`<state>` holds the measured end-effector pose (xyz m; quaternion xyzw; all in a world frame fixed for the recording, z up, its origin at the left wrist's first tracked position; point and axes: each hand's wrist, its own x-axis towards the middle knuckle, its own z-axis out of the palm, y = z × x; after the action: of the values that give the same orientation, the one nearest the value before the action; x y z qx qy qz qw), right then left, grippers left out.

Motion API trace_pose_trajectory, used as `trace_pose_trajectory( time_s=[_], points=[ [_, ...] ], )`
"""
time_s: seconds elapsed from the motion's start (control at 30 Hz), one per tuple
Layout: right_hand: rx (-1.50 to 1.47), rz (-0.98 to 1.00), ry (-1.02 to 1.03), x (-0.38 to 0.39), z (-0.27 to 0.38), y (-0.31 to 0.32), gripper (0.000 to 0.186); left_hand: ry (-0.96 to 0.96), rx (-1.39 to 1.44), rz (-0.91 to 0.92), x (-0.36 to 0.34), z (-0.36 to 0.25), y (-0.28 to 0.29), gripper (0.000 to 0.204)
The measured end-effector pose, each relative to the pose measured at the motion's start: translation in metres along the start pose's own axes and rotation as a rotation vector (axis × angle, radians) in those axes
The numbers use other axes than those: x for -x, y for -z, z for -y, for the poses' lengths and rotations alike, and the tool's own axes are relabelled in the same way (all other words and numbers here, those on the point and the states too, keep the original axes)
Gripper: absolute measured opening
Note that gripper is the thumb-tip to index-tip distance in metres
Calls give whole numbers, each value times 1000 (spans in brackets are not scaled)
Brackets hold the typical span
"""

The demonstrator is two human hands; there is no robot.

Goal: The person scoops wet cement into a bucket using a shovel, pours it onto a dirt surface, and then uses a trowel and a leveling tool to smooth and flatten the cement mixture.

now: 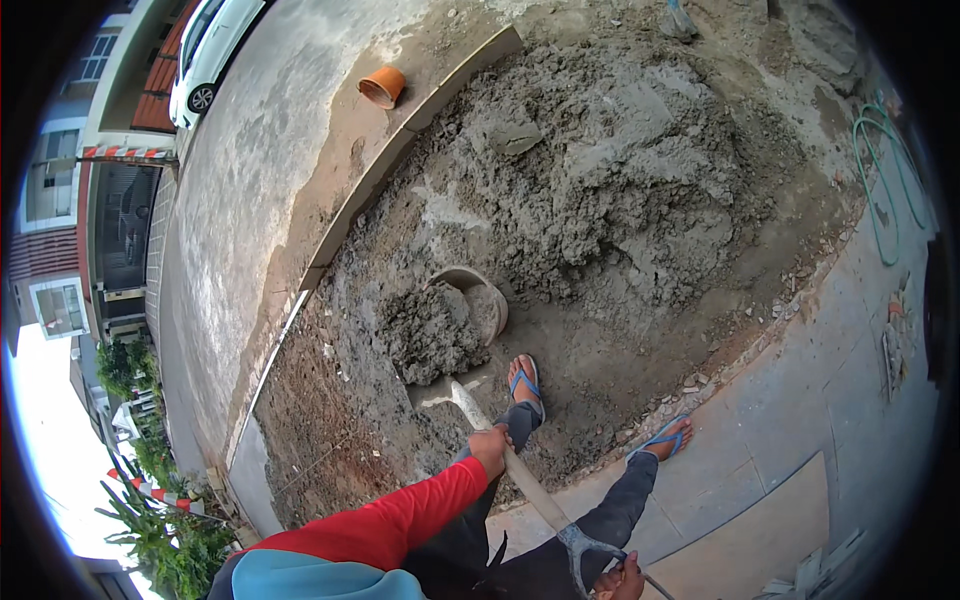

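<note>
My left hand [489,448] is wrapped round the lower shaft of a shovel [535,487], not far above its blade. At the other end, my right hand [622,580] is closed on the shovel's handle grip. A heap of wet grey mortar [430,335] covers most of the blade, beside the mouth of a round bucket [497,308]. The bucket stands tilted, its inside smeared with mortar. Beyond it spreads a large mound of wet mortar [640,180]. My feet in blue flip-flops [524,381] are just right of the blade.
A low concrete kerb [400,145] runs along the left of the mound, with an orange bucket [382,87] past it. Rubble lines the paved edge [760,430] on the right. A green hose [878,180] lies far right. A white car [205,60] is parked far left.
</note>
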<state>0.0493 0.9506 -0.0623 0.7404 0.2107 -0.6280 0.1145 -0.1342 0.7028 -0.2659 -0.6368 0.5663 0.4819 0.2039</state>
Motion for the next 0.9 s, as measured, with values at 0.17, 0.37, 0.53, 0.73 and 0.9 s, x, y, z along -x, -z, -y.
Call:
trace_pose_trajectory(
  time_s=[0.17,0.37,0.53,0.73,0.9],
  points=[
    [-54,73,-234,-35,-25,-56,29,-161,-256,-111,-103,-11,25,30],
    [-75,604,-757,-34,-80,-79,41,-269,-646,-168,-106,-63,8,62],
    [-117,756,-825,-31,-38,-39,42,-240,-448,-115,-6,-72,-18,43],
    [107,575,-315,-10,63,17,26,-154,81,278,106,-73,-23,23],
    [-251,462,78,-46,83,66,27,83,439,622,80,-34,-120,20]
  ],
)
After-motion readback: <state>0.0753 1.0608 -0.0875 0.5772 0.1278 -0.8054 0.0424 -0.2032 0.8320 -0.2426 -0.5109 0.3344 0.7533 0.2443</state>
